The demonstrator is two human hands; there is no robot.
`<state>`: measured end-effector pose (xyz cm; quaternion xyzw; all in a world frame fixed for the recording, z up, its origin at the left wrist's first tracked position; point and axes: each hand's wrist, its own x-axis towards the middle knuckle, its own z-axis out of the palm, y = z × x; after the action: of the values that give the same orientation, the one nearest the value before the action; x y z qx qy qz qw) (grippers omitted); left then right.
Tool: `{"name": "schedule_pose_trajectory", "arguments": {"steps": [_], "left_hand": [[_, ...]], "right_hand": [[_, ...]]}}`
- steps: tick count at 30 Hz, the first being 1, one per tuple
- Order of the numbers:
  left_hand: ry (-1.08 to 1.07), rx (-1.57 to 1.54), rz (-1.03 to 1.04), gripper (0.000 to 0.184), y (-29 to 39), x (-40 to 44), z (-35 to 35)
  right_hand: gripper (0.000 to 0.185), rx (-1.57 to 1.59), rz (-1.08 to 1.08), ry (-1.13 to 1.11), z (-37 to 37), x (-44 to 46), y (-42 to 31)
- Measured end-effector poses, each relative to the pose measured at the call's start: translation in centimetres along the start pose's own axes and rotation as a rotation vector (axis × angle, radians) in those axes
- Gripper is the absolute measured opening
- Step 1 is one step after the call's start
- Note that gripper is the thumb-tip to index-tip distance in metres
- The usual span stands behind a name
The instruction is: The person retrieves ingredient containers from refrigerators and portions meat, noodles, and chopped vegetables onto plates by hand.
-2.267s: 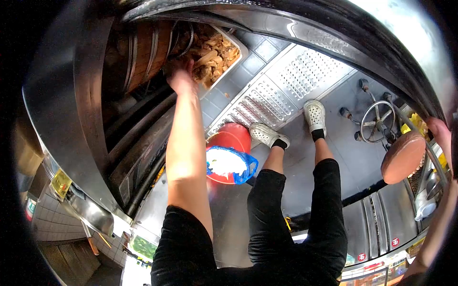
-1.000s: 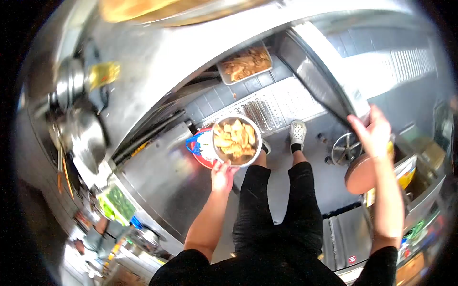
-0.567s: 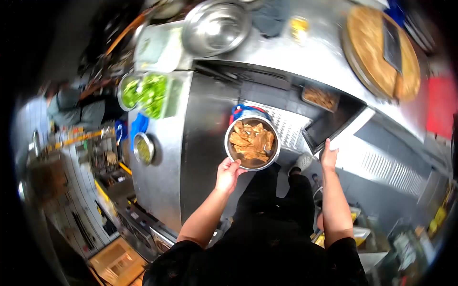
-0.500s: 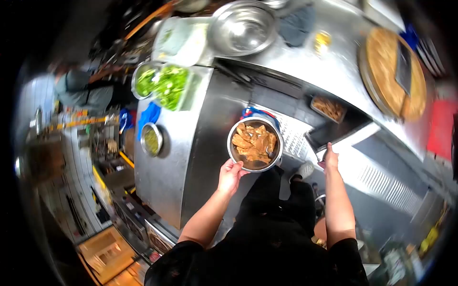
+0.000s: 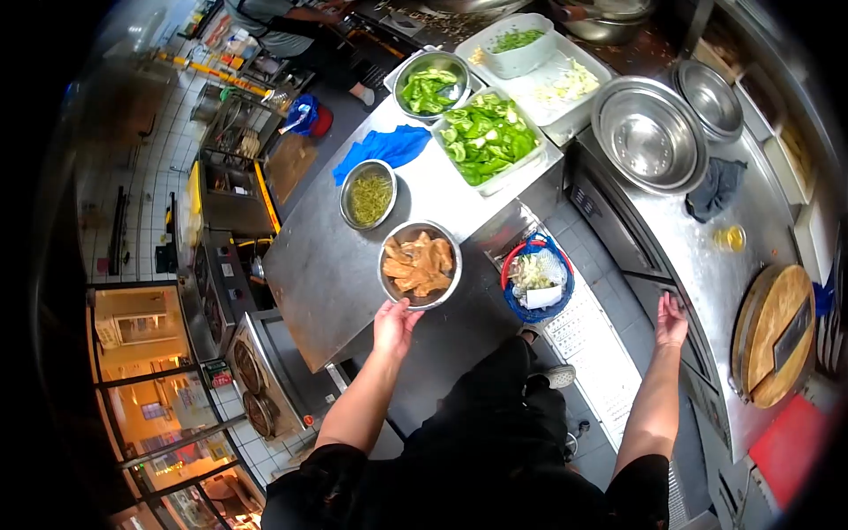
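My left hand (image 5: 394,329) grips the near rim of a steel bowl (image 5: 410,298) holding brown meat pieces (image 5: 420,264). The bowl is over the near edge of the steel table (image 5: 314,274). Just beyond it stand a small bowl of green shreds (image 5: 369,195) and a blue cloth (image 5: 383,152). My right hand (image 5: 671,321) is beside the closed door (image 5: 685,331) under the right counter, fingers apart and nothing in them.
Green peppers fill a clear tub (image 5: 490,141) and a bowl (image 5: 431,87). A lined red bin (image 5: 537,277) stands on the floor. Steel bowls (image 5: 649,134) and a round chopping board with a cleaver (image 5: 770,340) sit on the right counter. A co-worker (image 5: 274,26) stands far off.
The view has turned towards the left table. My left hand has carried the bowl of meat from the open cabinet to the table's edge. The cabinet door is now closed and my right hand has left it.
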<state>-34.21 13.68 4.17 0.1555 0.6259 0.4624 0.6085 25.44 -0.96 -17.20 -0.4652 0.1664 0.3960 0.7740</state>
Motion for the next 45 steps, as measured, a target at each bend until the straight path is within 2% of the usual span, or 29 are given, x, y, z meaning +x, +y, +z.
{"name": "schedule_pose_trajectory", "arguments": {"steps": [4,5,7,9,11,14,15,16,18,19,20,21,22,23,26,27,29,30,32,33,34,35,36,38,39,40,41,42,45], "left_hand": [[0.047,-0.049,0.020,0.012,1.2,1.2,-1.4],[0.030,-0.056,0.009,0.012,1.3,1.8,-1.3],[0.048,-0.058,-0.008,0.012,0.4,3.8,-1.0],[0.030,-0.089,-0.044,0.013,0.3,4.9,1.0],[0.031,-0.195,-0.069,0.017,-1.6,8.1,1.8],[-0.125,-0.263,-0.012,0.037,-3.3,10.6,4.0],[-0.152,-0.248,-0.009,0.047,-3.3,9.1,5.3],[-0.055,-0.257,-0.088,0.048,-3.5,7.7,6.7],[-0.205,-0.263,-0.170,0.042,-7.2,7.7,6.3],[-0.167,-0.282,-0.385,0.033,-7.3,6.0,7.5],[-1.063,-0.259,-0.268,0.027,-13.0,10.7,4.6],[-1.131,0.213,0.006,0.025,-12.0,7.4,7.8],[-1.095,1.055,0.562,0.025,-11.1,4.1,11.1],[-1.006,1.494,0.894,0.028,-9.5,0.0,14.9],[-1.218,1.544,0.942,0.019,-11.4,1.4,19.2],[-1.280,1.563,0.953,0.016,-12.0,1.6,20.5],[-1.398,1.607,0.970,0.011,-13.0,1.6,23.2],[-1.286,1.618,1.097,0.014,-13.2,1.6,24.4],[-1.046,1.625,1.324,0.020,-13.4,1.0,26.0],[-1.059,1.715,1.493,0.020,-13.6,1.2,26.7],[-1.011,1.595,1.237,0.020,-14.2,0.6,27.1],[-0.952,1.462,0.993,0.020,-14.7,-0.3,27.6],[-0.885,1.321,0.757,0.020,-15.0,-1.2,27.8],[-0.730,0.998,0.310,0.021,-16.4,-3.3,28.5],[-0.655,0.817,0.082,0.022,-17.3,-4.4,28.5],[-0.541,0.621,-0.117,0.022,-18.3,-5.3,28.4],[-0.510,0.484,-0.224,0.023,-19.7,-5.8,28.4],[-0.547,0.394,-0.272,0.024,-21.8,-5.6,28.2],[-0.781,0.170,-0.277,0.028,-29.0,-3.0,27.3]], "right_hand": [[0.063,-0.568,0.161,0.195,2.9,-3.9,-1.8],[0.055,-0.801,0.179,0.064,-0.2,-1.9,-1.7],[0.045,-1.315,0.068,-0.130,-7.8,0.7,0.5],[0.042,-1.837,-0.298,-0.264,-8.9,-4.4,0.6],[0.044,-1.852,0.077,-0.180,-3.0,-13.9,-1.6],[0.048,-1.877,0.098,-0.253,-11.6,-17.7,-0.5],[0.052,-1.992,0.134,-0.216,-11.0,-20.5,-1.4],[0.054,-2.029,0.167,-0.190,-11.8,-22.0,-1.7],[0.056,-1.880,0.107,-0.126,-13.4,-24.4,-2.7],[0.056,-1.805,0.083,-0.092,-13.3,-25.3,-4.0],[0.057,-1.736,0.062,-0.079,-13.4,-26.1,-5.2],[0.057,-1.693,0.032,-0.059,-12.1,-26.3,-7.2],[0.050,-1.599,-0.060,0.010,-12.3,-25.2,-8.6],[0.046,-1.489,-0.224,0.079,-11.5,-24.2,-10.7],[0.039,-1.250,-0.571,0.262,-3.1,-23.4,-21.2],[0.037,-1.184,-0.797,0.327,0.3,-23.6,-25.0],[0.033,-1.005,-1.066,0.359,2.2,-20.7,-32.8],[0.035,-0.987,-1.165,0.447,6.2,-22.8,-37.2],[0.038,-0.872,-1.423,0.457,7.5,-20.5,-46.4],[0.043,-0.711,-1.512,0.426,7.9,-18.9,-51.1],[0.049,-0.760,-1.677,0.529,9.6,-19.7,-55.5],[0.051,-0.758,-1.650,0.686,11.1,-20.4,-59.4],[0.053,-0.736,-1.875,0.663,10.4,-18.1,-65.1],[0.063,-0.753,-1.782,0.749,12.1,-18.7,-72.7],[0.065,-0.842,-1.779,0.862,12.8,-18.9,-76.1],[0.069,-0.885,-1.829,0.848,13.3,-19.0,-79.0],[0.076,-0.947,-1.891,0.752,13.5,-18.6,-82.2],[0.082,-0.954,-1.920,0.777,14.1,-18.0,-84.4],[0.088,-1.074,-1.719,0.704,14.3,-15.9,-89.5]]}}
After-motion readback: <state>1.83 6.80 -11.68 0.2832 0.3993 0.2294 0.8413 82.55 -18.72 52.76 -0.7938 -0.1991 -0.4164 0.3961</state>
